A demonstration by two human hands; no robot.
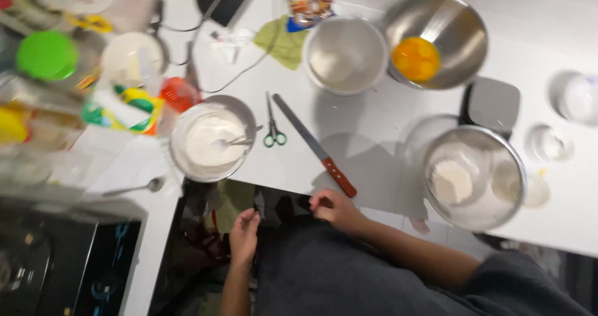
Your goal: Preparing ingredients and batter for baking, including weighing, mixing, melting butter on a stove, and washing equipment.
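Both hands are hanging out at the counter's near edge: the left hand (244, 234) is curling loosely with nothing in it, and the right hand (333, 207) is resting empty, fingers bent, just beside the red handle of the long palette knife (314, 146). Further back, green-handled scissors (273, 124) are lying beside a bowl of white cream (212, 139), and way back a steel bowl of egg yolks (436, 40) is sitting.
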